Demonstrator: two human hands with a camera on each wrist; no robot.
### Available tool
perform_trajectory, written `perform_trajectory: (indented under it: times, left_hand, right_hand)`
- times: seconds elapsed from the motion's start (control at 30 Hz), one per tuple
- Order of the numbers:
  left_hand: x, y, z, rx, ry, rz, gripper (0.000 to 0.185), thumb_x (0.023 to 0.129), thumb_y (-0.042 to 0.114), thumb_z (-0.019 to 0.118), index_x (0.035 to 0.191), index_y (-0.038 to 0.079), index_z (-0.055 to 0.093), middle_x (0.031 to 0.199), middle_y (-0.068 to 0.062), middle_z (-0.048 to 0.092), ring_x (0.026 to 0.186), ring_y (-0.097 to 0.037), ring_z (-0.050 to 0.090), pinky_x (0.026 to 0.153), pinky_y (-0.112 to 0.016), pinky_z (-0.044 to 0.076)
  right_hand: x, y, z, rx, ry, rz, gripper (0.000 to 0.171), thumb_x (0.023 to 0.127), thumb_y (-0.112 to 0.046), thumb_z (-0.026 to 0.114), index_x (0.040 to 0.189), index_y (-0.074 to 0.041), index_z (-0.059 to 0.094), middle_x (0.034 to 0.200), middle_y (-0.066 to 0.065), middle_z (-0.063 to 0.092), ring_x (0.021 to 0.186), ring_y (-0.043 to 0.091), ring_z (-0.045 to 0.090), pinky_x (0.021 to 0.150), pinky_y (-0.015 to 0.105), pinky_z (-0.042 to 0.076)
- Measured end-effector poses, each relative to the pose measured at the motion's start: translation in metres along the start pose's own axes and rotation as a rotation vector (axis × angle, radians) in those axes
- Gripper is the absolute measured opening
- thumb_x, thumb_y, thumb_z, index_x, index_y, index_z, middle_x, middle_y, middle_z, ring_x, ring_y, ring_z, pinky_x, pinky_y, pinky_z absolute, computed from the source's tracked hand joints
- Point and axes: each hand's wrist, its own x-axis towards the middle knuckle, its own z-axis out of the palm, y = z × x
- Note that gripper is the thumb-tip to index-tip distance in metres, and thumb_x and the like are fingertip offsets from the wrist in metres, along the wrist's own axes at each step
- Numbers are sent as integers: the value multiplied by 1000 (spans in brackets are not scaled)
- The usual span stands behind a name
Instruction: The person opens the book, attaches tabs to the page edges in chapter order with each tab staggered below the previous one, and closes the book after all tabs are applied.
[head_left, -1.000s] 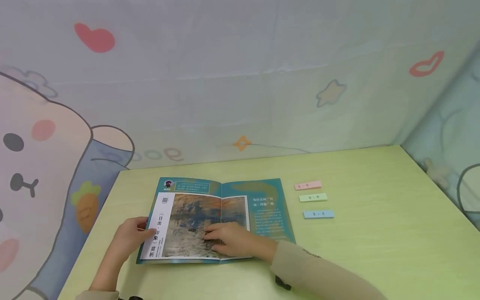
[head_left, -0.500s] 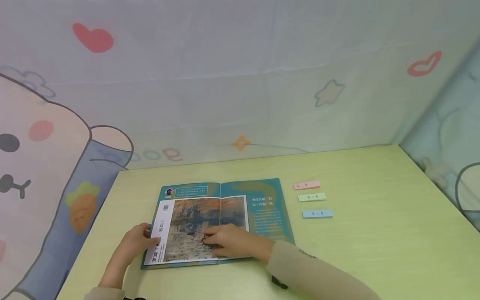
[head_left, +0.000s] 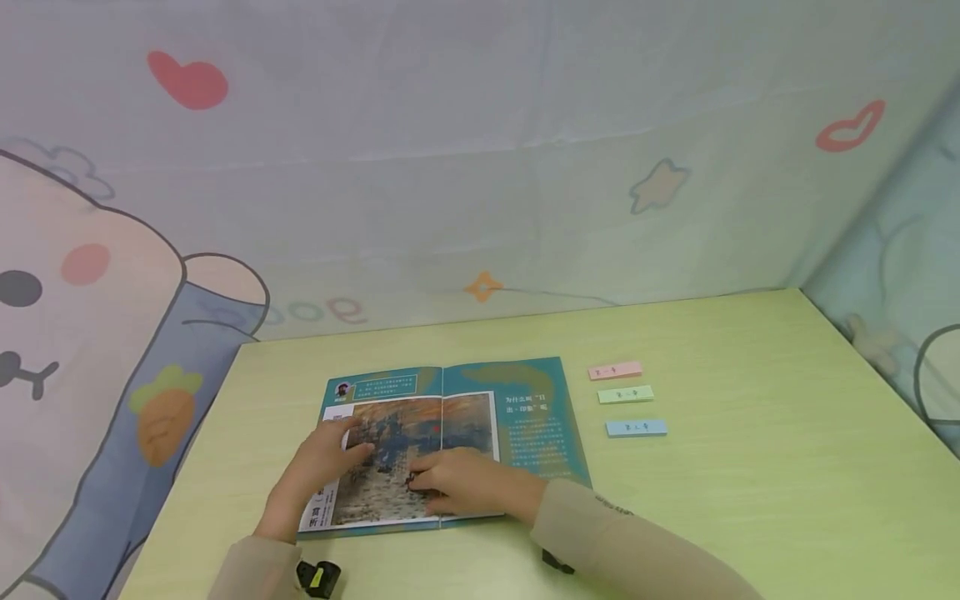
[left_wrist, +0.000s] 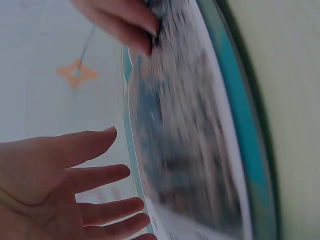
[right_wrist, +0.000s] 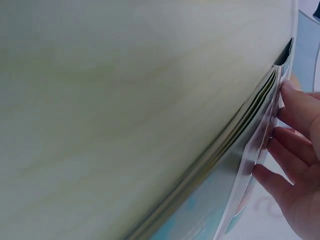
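You're sitting in a child's room or play corner. Beyond your fingers, a cartoon wall covering (head_left: 480,167) shows a bunny, a carrot, hearts and stars, and a pale green desk (head_left: 750,467) lies beneath your fingers.

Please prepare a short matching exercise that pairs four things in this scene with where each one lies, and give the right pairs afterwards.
Things:
1. left hand
2. right hand
3. pink label strip
4. blue label strip

Places:
A. nearest of the three strips on the green table
B. flat on the left page of the open book
C. farthest of the three strips, beyond the green label strip
D. on the painting near the book's centre fold

Pairs: 1-B, 2-D, 3-C, 4-A
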Motion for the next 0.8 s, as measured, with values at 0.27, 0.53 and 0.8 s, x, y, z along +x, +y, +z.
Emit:
perform_trajectory:
  times: [0.27, 0.53, 0.8]
  left_hand:
    - [27, 38, 18, 110, 33, 215, 45, 89, 18, 64, 130, 3, 53, 126, -26, 50, 113, -44, 49, 90, -59, 39]
    - [39, 50, 31, 175, 36, 190, 44, 87, 18, 66, 128, 5, 54, 128, -24, 47, 112, -47, 47, 89, -64, 37]
    - [42, 46, 37, 113, 37, 199, 46, 86, 12, 67, 128, 1, 53, 127, -26, 47, 112, -47, 47, 90, -60, 39]
  right_hand:
    - [-2, 5, 4, -133, 45, -24, 41, 88, -39, 62, 125, -20, 60, 133, -1, 52, 120, 9, 49, 91, 21, 45]
    - [-1, 5, 4, -121, 38, -32, 43, 87, -37, 64, 125, -17, 61, 133, 4, 53, 117, 11, 52, 91, 20, 45]
    - [-1, 3, 1, -1, 3, -26, 37, 88, -27, 65, 121, -11, 63, 132, 10, 53, 114, 14, 55, 90, 20, 45]
